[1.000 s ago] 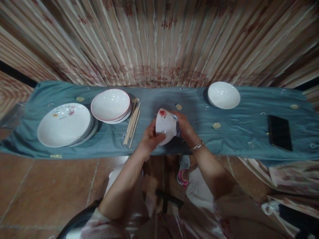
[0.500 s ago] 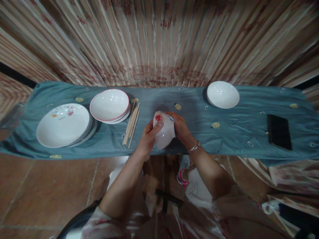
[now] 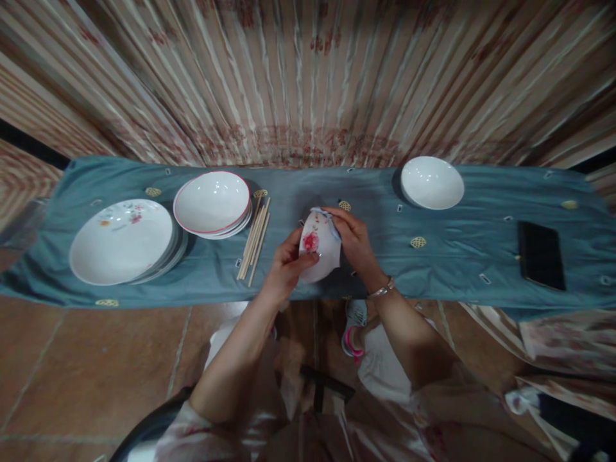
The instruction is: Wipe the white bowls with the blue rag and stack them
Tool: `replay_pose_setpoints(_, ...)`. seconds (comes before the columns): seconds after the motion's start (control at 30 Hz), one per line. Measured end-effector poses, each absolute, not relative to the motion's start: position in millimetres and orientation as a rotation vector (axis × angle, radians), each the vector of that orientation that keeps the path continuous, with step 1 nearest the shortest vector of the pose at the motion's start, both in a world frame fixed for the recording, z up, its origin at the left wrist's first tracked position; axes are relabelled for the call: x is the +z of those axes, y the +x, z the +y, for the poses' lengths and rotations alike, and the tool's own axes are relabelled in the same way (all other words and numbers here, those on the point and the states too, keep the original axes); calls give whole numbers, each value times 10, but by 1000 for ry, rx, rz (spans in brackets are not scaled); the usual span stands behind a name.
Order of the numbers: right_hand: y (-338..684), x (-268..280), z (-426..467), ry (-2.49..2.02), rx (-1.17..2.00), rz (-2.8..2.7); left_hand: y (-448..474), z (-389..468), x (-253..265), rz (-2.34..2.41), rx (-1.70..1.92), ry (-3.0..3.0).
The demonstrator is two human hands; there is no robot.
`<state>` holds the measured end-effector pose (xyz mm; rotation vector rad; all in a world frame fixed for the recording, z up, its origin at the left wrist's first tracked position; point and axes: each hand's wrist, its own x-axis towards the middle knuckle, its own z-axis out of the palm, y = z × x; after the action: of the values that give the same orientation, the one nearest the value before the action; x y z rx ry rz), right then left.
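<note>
A white bowl (image 3: 323, 255) with a red flower on its outside is tilted on its side above the front part of the table. My left hand (image 3: 289, 260) grips it from the left, thumb across the outer wall beside the flower. Against the bowl's upper right edge, my right hand (image 3: 352, 236) presses a pale blue cloth (image 3: 329, 218), its fingers closed over the rim. Much of the cloth is hidden under those fingers. Left of my hands lie several wooden chopsticks (image 3: 255, 240) in a loose bundle.
On the left are a stack of large floral plates (image 3: 120, 244) and a stack of red-rimmed bowls (image 3: 212, 202). A plain white bowl (image 3: 432, 183) stands at the back right, with a black phone-like device (image 3: 541, 255) farther right. Teal cloth (image 3: 462, 256) covers the narrow table; a curtain hangs behind it.
The bowl has turned in my hands, so more of its red flower shows. My right hand has shifted up along the rim, and the blue cloth is more visible.
</note>
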<state>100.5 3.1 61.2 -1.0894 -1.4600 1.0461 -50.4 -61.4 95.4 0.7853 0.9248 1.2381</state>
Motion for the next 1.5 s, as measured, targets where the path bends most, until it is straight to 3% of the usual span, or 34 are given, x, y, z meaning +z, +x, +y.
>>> replay_pose_setpoints(0.73, 1028, 732, -161, -936, 674, -1808, -496, -587, 880, 847, 1259, 838)
replay_pose_setpoints(1.23, 1085, 442, 203, -1045, 1094, -1447, -510, -596, 912, 853, 1221, 803)
replay_pose_setpoints(1.5, 1055, 406, 221, -1068, 1169, -1331, -510, -600, 886, 874, 1217, 840)
